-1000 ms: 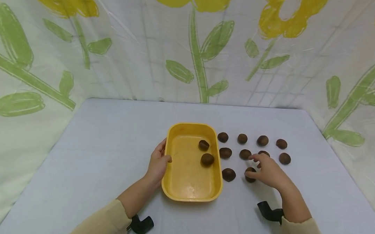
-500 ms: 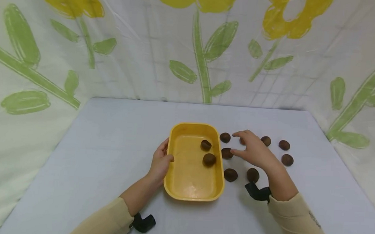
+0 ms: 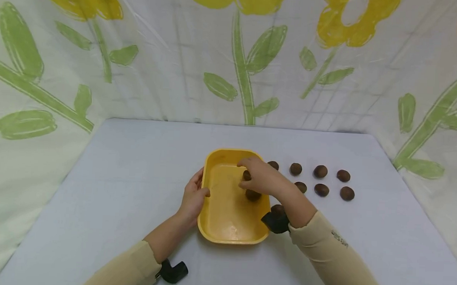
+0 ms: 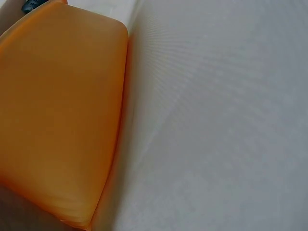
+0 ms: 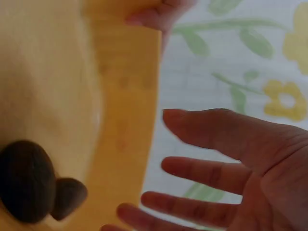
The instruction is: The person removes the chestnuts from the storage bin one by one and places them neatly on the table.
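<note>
My left hand (image 3: 192, 201) grips the yellow plastic tray (image 3: 217, 214) by its left rim, thumb over the edge. In the left wrist view the tray's outer wall (image 4: 62, 110) fills the left side. Above the tray's right half is my right hand (image 3: 263, 178), thumb and fingers spread apart. The right wrist view shows nothing between those fingers. Two dark brown chestnuts lie in the tray: a larger chestnut (image 5: 26, 180) beside a smaller chestnut (image 5: 70, 197). In the head view my right hand partly covers both.
Right of the tray, several chestnuts lie in loose rows on the white tabletop (image 3: 147, 156), among them a far-right chestnut (image 3: 347, 193). My right hand and forearm hide part of these rows. Behind the table hangs a flower-patterned cloth (image 3: 178, 72).
My right hand has moved left from over the chestnut rows to above the tray, fingers still apart. The left hand and tray stay in place.
</note>
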Action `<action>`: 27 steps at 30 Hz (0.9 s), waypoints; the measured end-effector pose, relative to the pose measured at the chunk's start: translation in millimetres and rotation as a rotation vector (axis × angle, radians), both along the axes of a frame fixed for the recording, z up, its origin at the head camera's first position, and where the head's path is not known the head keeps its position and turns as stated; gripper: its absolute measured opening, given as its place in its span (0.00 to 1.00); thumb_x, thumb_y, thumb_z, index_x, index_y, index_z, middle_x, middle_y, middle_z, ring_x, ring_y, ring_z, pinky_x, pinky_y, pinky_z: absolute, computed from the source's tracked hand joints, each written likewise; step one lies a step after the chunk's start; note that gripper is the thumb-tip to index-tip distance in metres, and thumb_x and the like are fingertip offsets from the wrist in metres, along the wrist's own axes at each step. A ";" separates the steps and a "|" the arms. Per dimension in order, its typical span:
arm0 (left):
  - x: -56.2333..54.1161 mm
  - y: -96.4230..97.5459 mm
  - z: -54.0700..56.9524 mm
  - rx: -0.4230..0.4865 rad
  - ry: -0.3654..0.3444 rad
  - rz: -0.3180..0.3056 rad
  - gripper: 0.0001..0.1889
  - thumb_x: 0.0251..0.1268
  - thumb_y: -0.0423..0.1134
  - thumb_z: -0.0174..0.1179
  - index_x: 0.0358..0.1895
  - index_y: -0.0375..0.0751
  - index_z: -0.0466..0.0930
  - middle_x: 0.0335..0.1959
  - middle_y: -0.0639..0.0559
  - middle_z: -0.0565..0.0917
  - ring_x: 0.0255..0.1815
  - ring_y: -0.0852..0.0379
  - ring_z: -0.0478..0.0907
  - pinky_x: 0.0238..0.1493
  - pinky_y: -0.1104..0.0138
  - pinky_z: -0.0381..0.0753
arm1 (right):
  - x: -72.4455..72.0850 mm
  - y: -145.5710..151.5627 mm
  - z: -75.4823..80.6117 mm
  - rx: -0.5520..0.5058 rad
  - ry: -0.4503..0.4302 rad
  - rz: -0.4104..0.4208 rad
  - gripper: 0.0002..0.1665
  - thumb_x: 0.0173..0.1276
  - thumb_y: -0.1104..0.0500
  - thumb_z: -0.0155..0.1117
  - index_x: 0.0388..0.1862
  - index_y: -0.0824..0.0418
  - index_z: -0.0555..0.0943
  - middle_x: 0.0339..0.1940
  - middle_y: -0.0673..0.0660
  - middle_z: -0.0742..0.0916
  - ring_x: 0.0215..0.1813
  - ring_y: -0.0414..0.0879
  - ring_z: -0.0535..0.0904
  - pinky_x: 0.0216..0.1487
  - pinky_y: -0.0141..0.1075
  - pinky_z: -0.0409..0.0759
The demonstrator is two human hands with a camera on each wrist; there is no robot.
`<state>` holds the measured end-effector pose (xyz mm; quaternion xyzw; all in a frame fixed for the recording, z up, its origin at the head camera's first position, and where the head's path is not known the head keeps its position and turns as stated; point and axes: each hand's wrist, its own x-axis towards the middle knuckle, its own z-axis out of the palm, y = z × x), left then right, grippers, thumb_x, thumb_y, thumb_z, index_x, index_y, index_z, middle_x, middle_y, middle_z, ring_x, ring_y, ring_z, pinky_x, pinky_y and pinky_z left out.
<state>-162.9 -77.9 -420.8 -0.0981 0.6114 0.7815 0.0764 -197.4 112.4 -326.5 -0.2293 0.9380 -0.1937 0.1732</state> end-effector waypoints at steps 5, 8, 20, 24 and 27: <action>0.5 0.7 -0.8 -0.006 0.006 -0.012 0.41 0.47 0.17 0.38 0.72 0.39 0.51 0.73 0.46 0.56 0.72 0.50 0.56 0.70 0.55 0.59 | -1.4 -11.7 -14.9 0.061 -0.084 0.038 0.29 0.61 0.58 0.61 0.62 0.66 0.70 0.53 0.64 0.77 0.48 0.50 0.72 0.53 0.41 0.73; -0.3 -0.1 -0.5 -0.006 0.010 -0.011 0.41 0.47 0.17 0.38 0.72 0.39 0.51 0.73 0.47 0.56 0.73 0.50 0.55 0.71 0.56 0.59 | -3.2 -14.0 -20.3 0.071 -0.145 0.057 0.30 0.63 0.57 0.60 0.62 0.66 0.69 0.57 0.64 0.77 0.51 0.50 0.71 0.56 0.41 0.72; 0.9 -2.4 0.7 0.002 0.011 -0.005 0.42 0.46 0.17 0.38 0.72 0.40 0.52 0.73 0.47 0.57 0.72 0.51 0.55 0.70 0.56 0.60 | -12.7 -24.2 -37.2 0.114 -0.158 0.139 0.22 0.63 0.61 0.59 0.55 0.67 0.75 0.42 0.59 0.82 0.38 0.46 0.73 0.40 0.34 0.72; 0.7 -1.4 0.1 0.003 0.013 -0.014 0.41 0.46 0.17 0.38 0.72 0.40 0.52 0.73 0.47 0.57 0.72 0.50 0.56 0.70 0.56 0.61 | -13.6 -31.2 -47.0 0.110 -0.083 0.166 0.07 0.59 0.68 0.61 0.37 0.65 0.80 0.30 0.56 0.81 0.30 0.44 0.71 0.32 0.32 0.69; 0.5 -0.9 0.4 0.013 0.010 -0.008 0.41 0.46 0.17 0.39 0.72 0.40 0.52 0.73 0.48 0.57 0.72 0.51 0.57 0.69 0.57 0.61 | -13.1 -35.2 -50.4 0.093 -0.057 0.149 0.05 0.56 0.70 0.63 0.31 0.63 0.79 0.26 0.54 0.79 0.30 0.45 0.70 0.31 0.33 0.68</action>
